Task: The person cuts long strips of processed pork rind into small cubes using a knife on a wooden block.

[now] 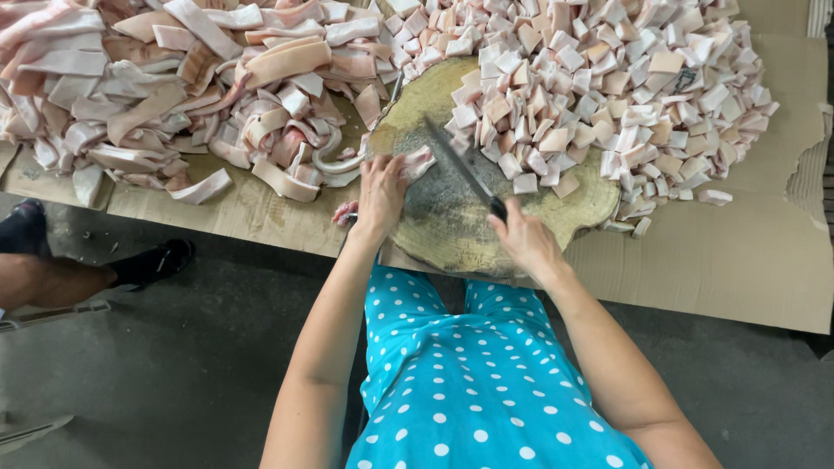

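Left hand: the left hand (pixel 380 193) lies flat at the left edge of the block (pixel 452 221), fingers together, pressing down a strip (pixel 417 162) of pale pink meat.
Right hand: the right hand (pixel 526 239) is closed round the dark handle of the knife (pixel 460 165), at the block's near edge.
Knife: blade angled up and to the left across the block, its edge just beside the strip, right of the left hand's fingers.
Block: round wooden slab on the cardboard (pixel 747 260), its far right part buried under cubes.
Cubes: a big heap of cubes (pixel 608 95) spreads from the block's far edge over the cardboard's right side.
Strips: a pile of uncut strips (pixel 174 87) covers the cardboard's left side.
Nearby: another person's shoe (pixel 156 260) on the grey floor, lower left.
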